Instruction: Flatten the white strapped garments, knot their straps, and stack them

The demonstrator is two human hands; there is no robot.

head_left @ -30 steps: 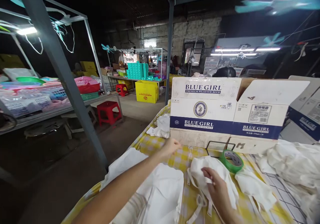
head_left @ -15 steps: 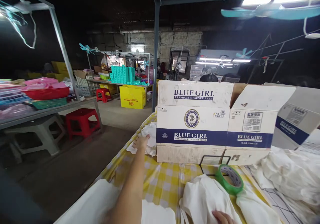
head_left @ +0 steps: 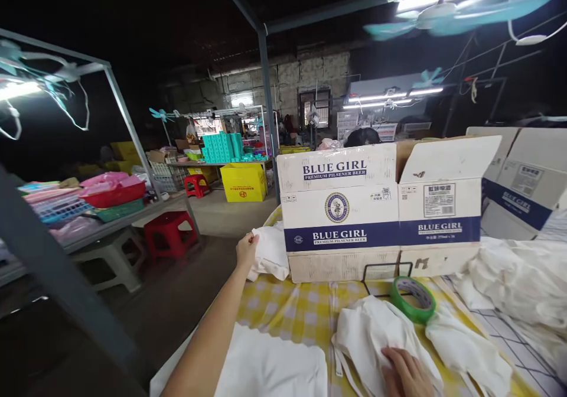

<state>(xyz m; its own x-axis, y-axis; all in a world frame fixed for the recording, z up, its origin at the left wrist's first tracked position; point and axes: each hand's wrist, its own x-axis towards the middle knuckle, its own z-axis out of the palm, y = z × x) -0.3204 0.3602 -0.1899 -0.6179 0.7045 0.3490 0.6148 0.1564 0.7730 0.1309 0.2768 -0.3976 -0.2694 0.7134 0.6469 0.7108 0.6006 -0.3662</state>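
Observation:
My left hand (head_left: 247,252) reaches out to the far left edge of the table, fingers closed on a corner of a white cloth (head_left: 271,249) beside the cardboard beer box (head_left: 341,214). Low on the right, my right hand (head_left: 408,374) lies on a bunched white cloth piece with straps (head_left: 370,329), its fingers stretched over the fabric. A flat white cloth (head_left: 274,364) is spread nearest to me. Close behind the bunched piece are a green tape roll (head_left: 414,300) and a black wire stand (head_left: 367,280), partly hidden.
A yellow checked cloth (head_left: 305,308) covers the table. More white fabric (head_left: 522,273) is heaped at the right, near a second open box (head_left: 522,178). To the left stand a grey post (head_left: 71,285), a red stool (head_left: 170,234) and a side table with a red basin (head_left: 113,195).
My left hand has closed on the white cloth and lifted its edge beside the box. My right hand stays on the bunched cloth. The view has shifted to the left.

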